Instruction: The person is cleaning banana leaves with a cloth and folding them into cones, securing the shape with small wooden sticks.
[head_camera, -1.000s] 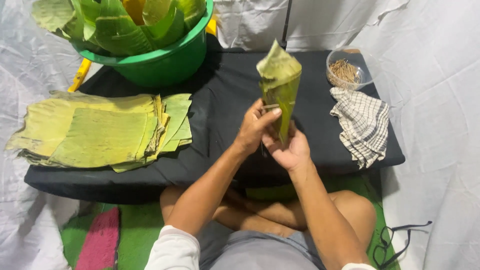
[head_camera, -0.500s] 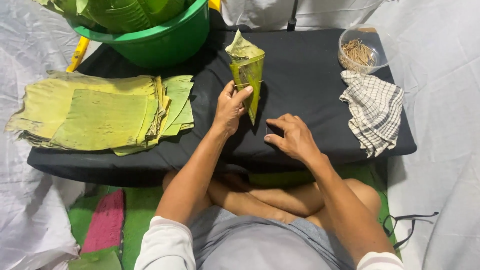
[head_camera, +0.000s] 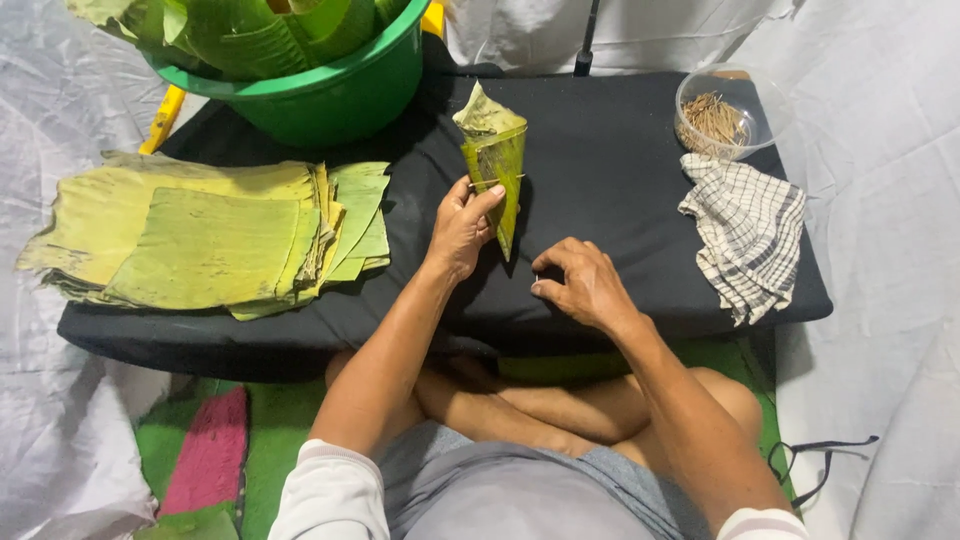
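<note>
Green banana leaf folded into a pointed cone (head_camera: 494, 165) is held upright by the left hand (head_camera: 461, 230), with the tip pointing down and a thin wooden stick pinned across the cone near the thumb. The fingers of the left hand are closed around the lower half of the leaf cone, above the black padded table (head_camera: 620, 190). The right hand (head_camera: 585, 285) rests on the black table just beside the cone tip, not touching the cone; its fingers are curled together, and it cannot be told if something small is pinched between them.

To the left on the table lies a flat stack of cut yellow-green leaf sheets (head_camera: 210, 240). Behind the stack stands a round green plastic basin (head_camera: 330, 95) filled with more leaves. At the far right corner of the table there is a clear round bowl with thin sticks (head_camera: 728, 110), and just in front of the bowl lies a crumpled checkered cloth in white and dark lines (head_camera: 750, 235). The person sits cross-legged under the table edge
</note>
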